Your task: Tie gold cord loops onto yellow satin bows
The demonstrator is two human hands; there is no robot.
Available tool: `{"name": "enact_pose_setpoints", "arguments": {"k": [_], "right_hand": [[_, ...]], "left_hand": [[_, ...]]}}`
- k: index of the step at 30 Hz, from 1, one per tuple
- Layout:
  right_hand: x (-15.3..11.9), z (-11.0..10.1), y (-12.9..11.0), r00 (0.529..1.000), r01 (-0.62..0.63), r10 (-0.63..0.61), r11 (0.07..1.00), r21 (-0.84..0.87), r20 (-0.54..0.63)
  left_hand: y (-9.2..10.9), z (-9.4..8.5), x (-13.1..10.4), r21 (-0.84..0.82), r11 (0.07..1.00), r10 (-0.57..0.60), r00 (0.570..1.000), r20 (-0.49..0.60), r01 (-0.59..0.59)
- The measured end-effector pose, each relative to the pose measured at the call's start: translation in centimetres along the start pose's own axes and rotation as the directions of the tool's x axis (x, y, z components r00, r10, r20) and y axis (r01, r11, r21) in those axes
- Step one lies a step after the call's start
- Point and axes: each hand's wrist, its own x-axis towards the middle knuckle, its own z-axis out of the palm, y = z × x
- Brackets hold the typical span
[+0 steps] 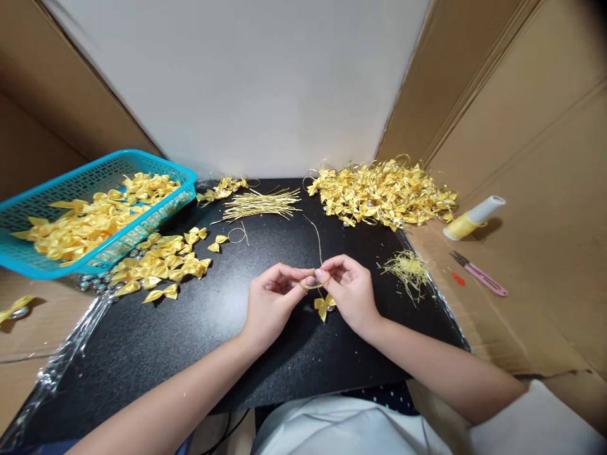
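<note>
My left hand [271,302] and right hand [351,292] both pinch gold cord [310,288] near a bow [324,308]; mid-knot I guess, needs gentle tension.

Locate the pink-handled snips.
In the head view, the pink-handled snips lie at the right, on the cardboard, just right of the small red piece and below the spool.

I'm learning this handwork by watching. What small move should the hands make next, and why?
Probably ease the gold cord tighter: the left hand and right hand pinch it close together, its loop looks open, and the yellow bow sits just below.
</note>
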Motion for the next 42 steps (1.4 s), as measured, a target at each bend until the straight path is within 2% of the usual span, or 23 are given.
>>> {"name": "enact_pose_setpoints", "arguments": {"k": [5,8,13,16,18,20,22,25,26,28,31,34,38,42], "right_hand": [[-0.1,-0.1,0.0,0.998,0.065,-0.063,0.995,-0.07,0.028],[-0.1,-0.3,-0.2,0.984,0.167,-0.153,0.968,-0.189,0.087],[0.1,-0.9,-0.8,0.909,0.416,-0.356,0.815,-0.404,0.219],[0.1,-1.0,-0.9,0.875,0.484,-0.42,0.756,-0.441,0.241],[0.1,-0.9,-0.9,0.869,0.495,-0.429,0.741,-0.454,0.246],[0.1,-0.8,-0.9,0.899,0.438,-0.376,0.779,-0.448,0.225],[0.1,-0.7,-1.0,0.945,0.321,-0.264,0.853,-0.411,0.191],[0.3,-0.8,-1.0,0.977,0.178,-0.124,0.919,-0.353,0.172],[0.4,-0.9,-1.0,0.98,0.155,-0.1,0.927,-0.342,0.173],[0.7,-1.1,-0.9,0.982,0.124,-0.068,0.936,-0.33,0.178],[1.2,-1.5,-0.8,0.978,0.067,0.001,0.944,-0.323,0.207],[1.9,-2.3,-1.2,0.961,0.013,0.094,0.923,-0.385,0.259],[1.8,-3.6,-2.1,0.922,0.078,0.155,0.824,-0.562,0.356],[-0.2,-4.2,-2.2,0.937,0.069,0.189,0.725,-0.686,0.295]], "left_hand": [[-0.1,-0.1,0.0,0.06,0.998,0.02,1.0,-0.013,-0.019],[-0.1,-0.2,0.2,0.073,0.997,0.034,0.999,-0.029,-0.031],[-0.3,-0.3,0.3,0.051,0.997,0.061,0.998,-0.008,-0.061],[-0.3,-0.4,0.2,0.087,0.993,0.081,0.997,0.001,-0.081],[-0.4,-0.4,0.1,0.094,0.993,0.078,0.997,0.004,-0.078],[-0.5,-0.4,0.1,0.1,0.993,0.068,0.998,0.005,-0.068],[-0.5,-0.5,0.2,0.127,0.99,0.06,0.998,0.018,-0.062],[-0.4,-0.7,0.4,0.268,0.957,0.096,0.992,0.087,-0.116],[-0.3,-0.8,0.5,0.359,0.92,0.119,0.984,0.13,-0.159],[-0.1,-1.1,0.7,0.564,0.782,0.132,0.955,0.264,-0.264],[0.0,-1.4,0.9,0.73,0.559,0.029,0.889,0.457,-0.394],[-0.1,-1.5,0.9,0.755,0.492,-0.033,0.857,0.514,-0.433],[-0.3,-1.2,0.7,0.75,0.505,-0.039,0.857,0.515,-0.428],[-0.5,-1.0,0.6,0.742,0.518,-0.053,0.85,0.523,-0.425]]}}
